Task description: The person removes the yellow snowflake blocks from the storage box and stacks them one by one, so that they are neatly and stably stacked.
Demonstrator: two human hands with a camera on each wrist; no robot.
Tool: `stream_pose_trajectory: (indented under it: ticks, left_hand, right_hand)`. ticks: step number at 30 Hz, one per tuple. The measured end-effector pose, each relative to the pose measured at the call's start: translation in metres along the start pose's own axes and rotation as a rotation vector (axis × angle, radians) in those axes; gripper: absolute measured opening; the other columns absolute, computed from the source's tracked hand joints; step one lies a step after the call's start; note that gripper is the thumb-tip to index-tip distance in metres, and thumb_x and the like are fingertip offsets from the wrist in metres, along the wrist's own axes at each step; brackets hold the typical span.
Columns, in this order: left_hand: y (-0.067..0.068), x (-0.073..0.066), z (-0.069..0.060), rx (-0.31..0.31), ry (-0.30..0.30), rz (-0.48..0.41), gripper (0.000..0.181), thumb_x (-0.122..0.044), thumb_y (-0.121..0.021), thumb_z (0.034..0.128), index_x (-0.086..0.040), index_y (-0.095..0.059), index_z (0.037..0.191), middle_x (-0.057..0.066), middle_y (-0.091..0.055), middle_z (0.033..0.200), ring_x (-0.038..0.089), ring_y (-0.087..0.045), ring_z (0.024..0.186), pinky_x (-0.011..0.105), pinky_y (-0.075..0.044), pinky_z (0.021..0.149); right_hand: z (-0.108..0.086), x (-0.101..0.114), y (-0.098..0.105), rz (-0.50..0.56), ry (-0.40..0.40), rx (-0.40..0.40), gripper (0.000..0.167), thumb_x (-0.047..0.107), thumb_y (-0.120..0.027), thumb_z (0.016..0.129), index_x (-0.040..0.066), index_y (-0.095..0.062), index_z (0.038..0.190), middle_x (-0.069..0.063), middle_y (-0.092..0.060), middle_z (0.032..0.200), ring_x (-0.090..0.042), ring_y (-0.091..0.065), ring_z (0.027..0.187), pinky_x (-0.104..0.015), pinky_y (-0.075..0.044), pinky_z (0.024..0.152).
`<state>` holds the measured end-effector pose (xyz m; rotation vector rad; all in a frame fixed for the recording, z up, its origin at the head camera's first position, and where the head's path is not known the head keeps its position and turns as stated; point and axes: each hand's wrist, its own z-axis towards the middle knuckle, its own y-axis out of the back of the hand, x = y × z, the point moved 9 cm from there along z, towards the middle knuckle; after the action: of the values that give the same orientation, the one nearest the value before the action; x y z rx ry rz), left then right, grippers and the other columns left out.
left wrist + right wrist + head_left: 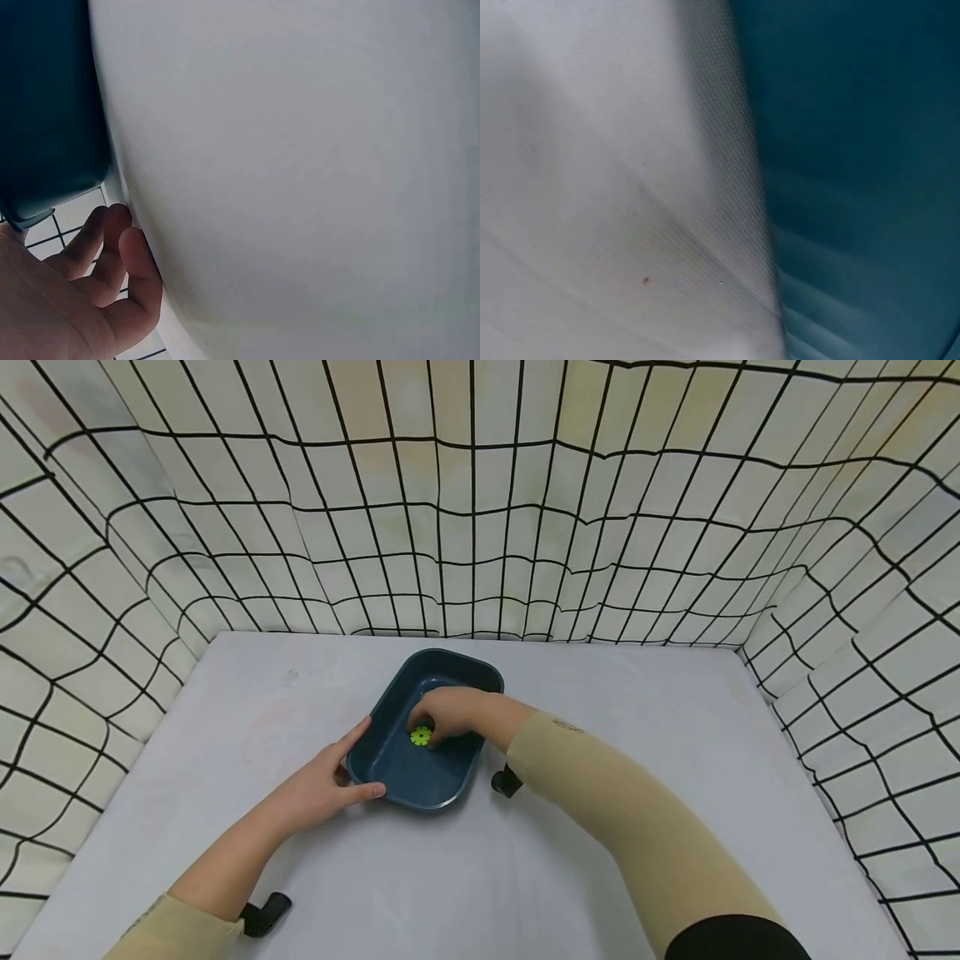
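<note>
A dark blue plastic tub, rectangular with rounded corners, sits askew on the white-covered table. At its near left corner my left hand holds the rim between spread thumb and forefinger; in the left wrist view the other fingers of this hand curl loosely beside the tub. Reaching inside from the right, my right hand pinches a small yellow-green toothed disc with a dark centre, low in the tub. In the right wrist view only the tub's outer wall and the cloth show; the fingers are hidden.
White cloth covers the table. Black netting over pale walls encloses the back and both sides. Black wrist-camera mounts stick out below both forearms, the right one close to the tub's side.
</note>
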<state>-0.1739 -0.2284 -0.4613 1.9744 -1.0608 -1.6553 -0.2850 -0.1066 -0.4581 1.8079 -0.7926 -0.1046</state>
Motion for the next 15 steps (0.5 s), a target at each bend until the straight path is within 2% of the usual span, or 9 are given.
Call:
stream_pose_trajectory:
  ticks: [7, 15]
  left_hand:
    - [-0.0002, -0.0004, 0.0001, -0.002, 0.002, -0.004, 0.104, -0.054, -0.073, 0.0855, -0.029, -0.005, 0.161, 0.021, -0.036, 0.144, 0.026, -0.051, 0.097, 0.036, -0.044, 0.072]
    - [-0.0004, 0.0, 0.0001, -0.002, 0.001, 0.003, 0.104, -0.054, -0.072, 0.0857, -0.029, -0.005, 0.161, 0.022, -0.034, 0.147, 0.027, -0.052, 0.099, 0.036, -0.045, 0.073]
  right_hand:
    - [-0.0026, 0.0021, 0.0011, -0.013, 0.026, -0.011, 0.037, 0.027, -0.075, 0.09, 0.025, -0.068, 0.126, 0.007, -0.063, 0.113, -0.008, -0.055, 0.096, -0.024, -0.045, 0.085]
    - [-0.0043, 0.0014, 0.0011, -0.072, 0.021, -0.015, 0.032, 0.031, -0.076, 0.09, 0.026, -0.068, 0.121, 0.007, -0.058, 0.115, -0.008, -0.052, 0.102, -0.026, -0.043, 0.093]
